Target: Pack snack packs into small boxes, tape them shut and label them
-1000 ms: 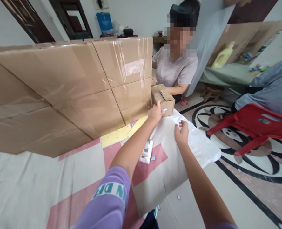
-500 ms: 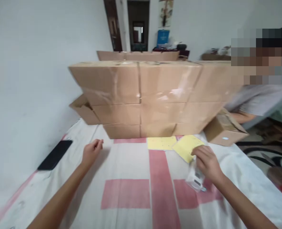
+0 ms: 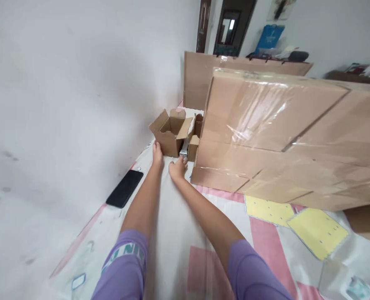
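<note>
A small open cardboard box (image 3: 170,135) stands on the white and pink cloth (image 3: 172,216) by the wall. My left hand (image 3: 157,155) reaches out to it, fingers stretched flat against its lower front. My right hand (image 3: 178,168) is just to the right, fingers curled at a small white item (image 3: 183,151) that sits in the gap between this box and a second small open box (image 3: 193,143). How firmly it grips the item is hard to see.
A tall taped stack of cardboard boxes (image 3: 281,125) lies right of my hands, with a cardboard sheet (image 3: 197,79) behind. A black phone (image 3: 124,188) lies near the wall. Two yellow sheets (image 3: 318,231) and a clear packet (image 3: 344,283) lie at the right.
My view has swung left. Both hands moved from the middle of the cloth to the small boxes by the wall. The right hand let go of the clear packet.
</note>
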`<state>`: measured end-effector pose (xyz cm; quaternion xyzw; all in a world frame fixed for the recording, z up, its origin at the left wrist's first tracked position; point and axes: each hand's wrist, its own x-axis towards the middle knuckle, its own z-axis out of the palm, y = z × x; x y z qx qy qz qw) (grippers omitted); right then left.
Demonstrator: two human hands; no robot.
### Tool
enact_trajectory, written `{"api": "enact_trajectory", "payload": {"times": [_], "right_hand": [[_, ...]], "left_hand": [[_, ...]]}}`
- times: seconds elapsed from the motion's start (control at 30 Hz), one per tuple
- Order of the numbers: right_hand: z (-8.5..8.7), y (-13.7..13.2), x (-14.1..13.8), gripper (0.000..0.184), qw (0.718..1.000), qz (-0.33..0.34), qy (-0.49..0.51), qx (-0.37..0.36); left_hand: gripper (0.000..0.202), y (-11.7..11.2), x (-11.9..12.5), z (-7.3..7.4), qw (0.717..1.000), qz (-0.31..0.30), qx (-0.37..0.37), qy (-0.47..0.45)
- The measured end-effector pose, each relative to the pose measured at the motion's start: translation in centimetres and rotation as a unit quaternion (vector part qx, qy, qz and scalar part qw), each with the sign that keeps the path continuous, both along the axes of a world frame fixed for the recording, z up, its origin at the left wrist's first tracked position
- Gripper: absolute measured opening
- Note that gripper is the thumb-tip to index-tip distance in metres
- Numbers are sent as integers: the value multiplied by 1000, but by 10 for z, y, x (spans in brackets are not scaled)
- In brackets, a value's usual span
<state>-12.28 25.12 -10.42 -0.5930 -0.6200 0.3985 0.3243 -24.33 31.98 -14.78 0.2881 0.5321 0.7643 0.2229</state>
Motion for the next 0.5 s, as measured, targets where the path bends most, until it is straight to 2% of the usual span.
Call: {"api": "enact_trajectory", "payload": {"times": [0.1,0.2,0.37,0.5], "right_hand": [[-15,22,-9,77,998,-56,8,14],[-28,36,-5,73,995,-97,24,29],[-42,59,7,57,990,-130,55,20],[-46,70,9,60,989,-116,91,11]], "left_hand": [[51,14,-5,-13,1000,16,4,-5],[59,16,-10,-21,999,40,4,-1],[61,17,-11,-20,998,51,8,46],[61,17,-9,-17,996,36,-2,84]]}}
